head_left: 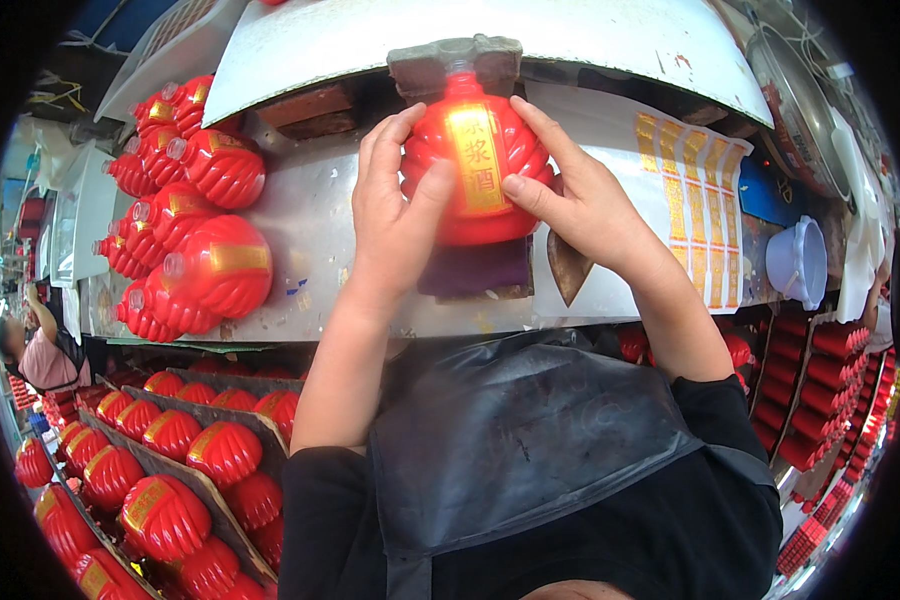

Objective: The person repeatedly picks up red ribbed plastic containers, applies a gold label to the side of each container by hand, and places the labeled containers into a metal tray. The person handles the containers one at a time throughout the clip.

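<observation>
A round red bottle [440,215] with ribbed sides lies in front of me, its neck resting at a grey block [405,72]. Down its face runs a shiny gold label [477,150]. My left hand [395,195] cups the left side, the thumb on the label's left edge. From the other side my right hand [585,200] holds the bottle, its thumb pressing near the label's lower right. Under the bottle is a dark purple pad [478,272]. A pointed brown piece [567,268] shows just below my right hand.
A sheet of gold labels [705,215] lies on the right of the metal table [315,240]. Beyond it stands a pale blue bucket [798,262]. Several red bottles [220,262] crowd the left; more fill racks [215,490] below. Another person [55,350] is at far left.
</observation>
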A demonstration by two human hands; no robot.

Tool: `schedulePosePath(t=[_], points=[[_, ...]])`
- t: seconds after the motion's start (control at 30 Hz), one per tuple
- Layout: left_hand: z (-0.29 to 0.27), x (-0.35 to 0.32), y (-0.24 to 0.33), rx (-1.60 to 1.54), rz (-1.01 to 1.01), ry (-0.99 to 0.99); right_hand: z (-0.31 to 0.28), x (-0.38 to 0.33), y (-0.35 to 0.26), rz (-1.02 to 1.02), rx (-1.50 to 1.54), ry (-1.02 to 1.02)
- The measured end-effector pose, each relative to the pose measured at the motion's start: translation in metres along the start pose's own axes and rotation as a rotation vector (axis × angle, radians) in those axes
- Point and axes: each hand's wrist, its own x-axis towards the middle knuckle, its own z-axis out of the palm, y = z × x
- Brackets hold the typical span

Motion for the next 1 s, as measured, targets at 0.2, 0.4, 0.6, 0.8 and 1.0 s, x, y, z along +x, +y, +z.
schedulePosePath(t=[0.2, 0.4, 0.6, 0.8, 1.0], points=[[-0.002, -0.001, -0.004, -0.158, -0.073, 0.011, -0.005, -0.001, -0.001, 0.064, 0.090, -0.037], [-0.004, -0.004, -0.002, -0.169, -0.097, -0.023, -0.016, 0.000, -0.005, 0.088, 0.070, -0.111], [-0.003, -0.002, 0.002, -0.100, -0.049, -0.052, -0.009, -0.001, -0.003, 0.094, 0.155, -0.092], [-0.002, -0.004, 0.011, 0.025, -0.067, -0.092, 0.000, 0.000, 0.003, -0.009, 0.009, -0.036], [-0.002, -0.003, 0.012, 0.021, -0.064, -0.053, 0.001, -0.002, 0.000, 0.036, 0.010, -0.007]])
